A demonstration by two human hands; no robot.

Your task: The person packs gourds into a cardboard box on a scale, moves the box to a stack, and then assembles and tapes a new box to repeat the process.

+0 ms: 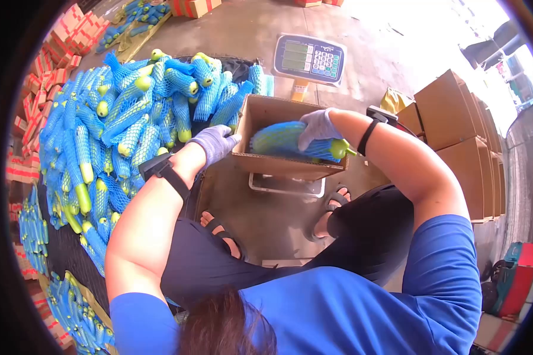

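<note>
Netted green gourd [278,141], sheathed in blue mesh, lies aslant in the mouth of an open cardboard box [290,168], as seen from the head camera. Its stem end (the one stretch bare of mesh) reaches the box's right side, while its body, slightly blurred, slants across the interior. The right hand [317,127], in a pale glove, is closed partway around the gourd, thumb and fingers spread over its upper side near the stem end.

The left hand [216,144], also gloved, is at the box's left edge, its fingers loosely bent and partly open; whether it grips the cardboard cannot be told. No gourd is in it.

The box sits above a metal-framed platform [286,185], just on the near side of a scale display [311,58] with a keypad (its readings too faint to make out). To the left, a large pile of mesh-wrapped gourds [139,118] spreads over a black sheet [71,254]. Cartons with red stripes [59,35] crowd the far left, and plain brown boxes [447,112] stand stacked at right. The person, in a blue shirt [349,307] and dark sandals [224,234], has the box between the forearms.
</note>
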